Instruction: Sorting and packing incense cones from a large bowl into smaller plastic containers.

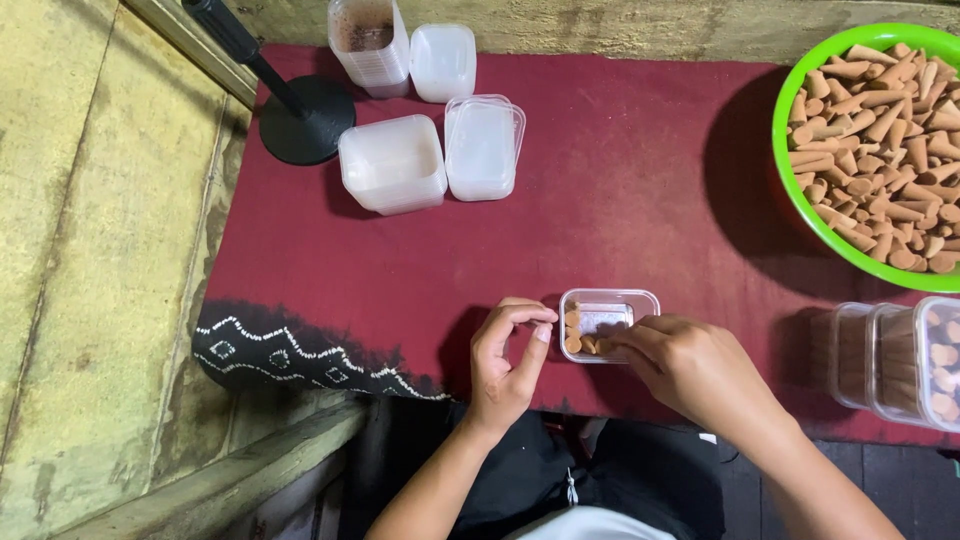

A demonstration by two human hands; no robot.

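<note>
A dark red cloth [620, 180] with a black, white-patterned hem covers a low table set against worn yellowish boards. At the far left of the cloth stands a black round stand base [306, 120], and beside it four clear plastic tubs: a tall stack with brown dust inside [368, 42], a single tub [443, 62], an empty stack [392, 164] and an upturned one [483, 148].

Near the front edge lies a small clear rectangular box [608, 322], holding a few brown cones [575, 332] lined along its left end. The left hand [508, 362] sits just beside the box's left wall, thumb and forefinger curled toward each other with a narrow gap between; it seems to hold nothing, though the fingertips are too small to be sure. The right hand [690, 365] reaches in over the box's near right corner, fingers bunched together down at the cones inside; whether they pinch one cannot be told.

Far right, a bright green bowl [790, 185] is heaped with brown cones. Below it stand filled clear boxes [895, 362], packed with cones.
</note>
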